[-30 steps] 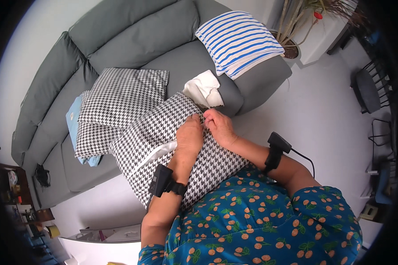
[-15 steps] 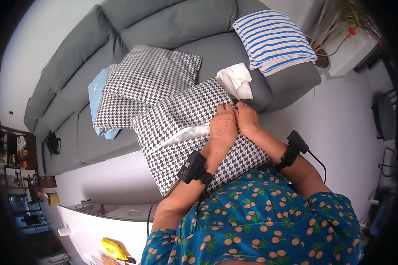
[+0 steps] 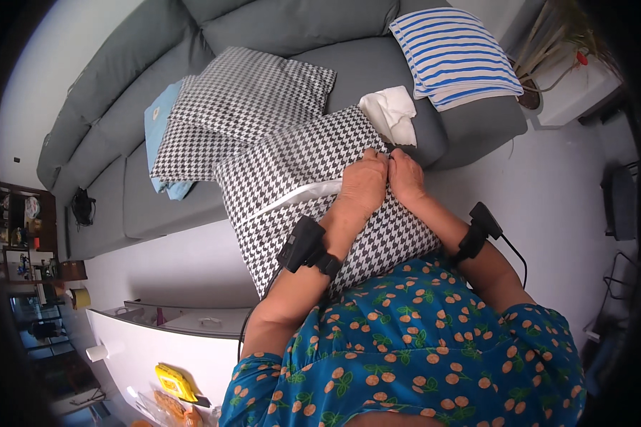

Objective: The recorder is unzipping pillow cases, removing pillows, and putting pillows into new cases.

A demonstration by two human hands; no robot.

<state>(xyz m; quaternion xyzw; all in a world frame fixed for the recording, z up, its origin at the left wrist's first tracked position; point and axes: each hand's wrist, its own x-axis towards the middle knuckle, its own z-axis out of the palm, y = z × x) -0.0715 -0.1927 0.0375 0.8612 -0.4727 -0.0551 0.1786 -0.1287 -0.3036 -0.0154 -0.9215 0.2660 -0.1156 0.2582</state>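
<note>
A houndstooth cushion rests against my body and the sofa's front, with a white strip along an opening across it. My left hand is closed on the cushion at that opening near its right end. My right hand is beside it, closed on the same cushion's edge, fingertips partly hidden. A folded white cloth lies just beyond my hands. Two more houndstooth cushions overlap behind, over a light blue one.
The grey sofa spans the back, with striped blue-and-white cushions at its right. A potted plant stands beyond. Dark chairs are at the right. A white table at lower left holds a yellow pack.
The view has shifted, so the sofa sits further right and higher. My hands have drawn closer together at the opening, both remaining on the cushion.
</note>
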